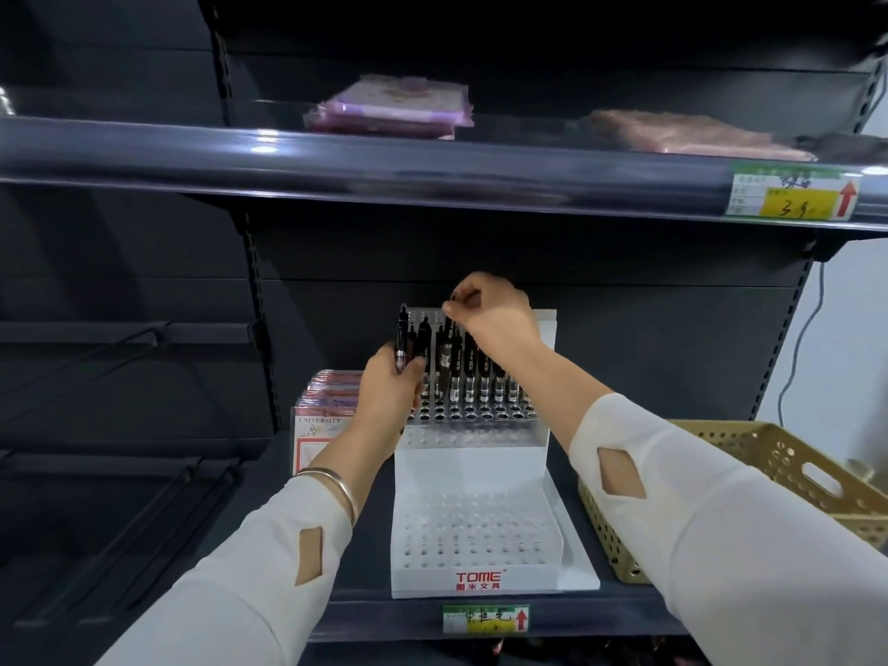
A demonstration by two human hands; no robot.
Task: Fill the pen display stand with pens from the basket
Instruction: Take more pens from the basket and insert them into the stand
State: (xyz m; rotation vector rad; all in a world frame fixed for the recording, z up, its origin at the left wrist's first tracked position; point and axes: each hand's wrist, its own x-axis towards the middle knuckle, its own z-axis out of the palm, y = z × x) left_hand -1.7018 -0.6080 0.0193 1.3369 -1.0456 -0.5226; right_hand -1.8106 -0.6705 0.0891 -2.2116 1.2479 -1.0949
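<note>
Here, left hand clutching pens, right hand pinching one pen above stand

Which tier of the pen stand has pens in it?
The upper rear tier, with black pens standing in it; the front tier by the TOME label shows only empty holes.

Upper shelf has purple wrapped packs w/ a pinkish pack to their rt. Price tags on both shelf edges (yellow + green). Notebooks standing on lower shelf at left, grey cable far rt.
</note>
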